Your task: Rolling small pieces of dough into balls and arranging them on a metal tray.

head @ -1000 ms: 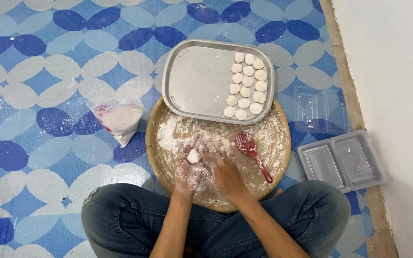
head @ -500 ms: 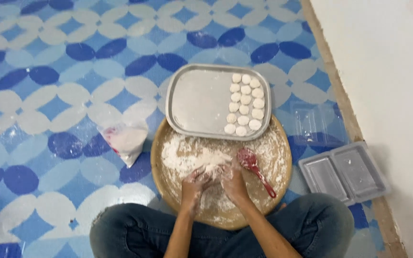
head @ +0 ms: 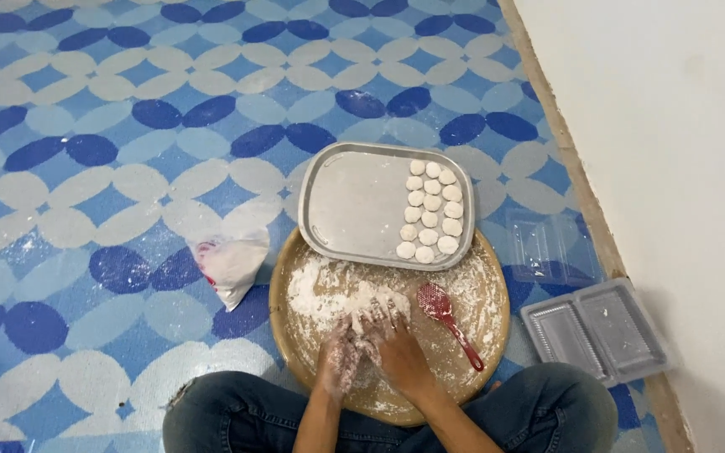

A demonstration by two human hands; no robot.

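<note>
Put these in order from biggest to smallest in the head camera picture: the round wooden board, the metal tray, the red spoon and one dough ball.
1. Round wooden board
2. Metal tray, which partly covers the board's far edge
3. Red spoon
4. One dough ball

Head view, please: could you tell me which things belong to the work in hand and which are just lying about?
In use:
- left hand and right hand, both floury
- flour heap
- round wooden board
- metal tray of dough rounds

Lying about:
- red spoon
- plastic bag
- clear plastic boxes
</note>
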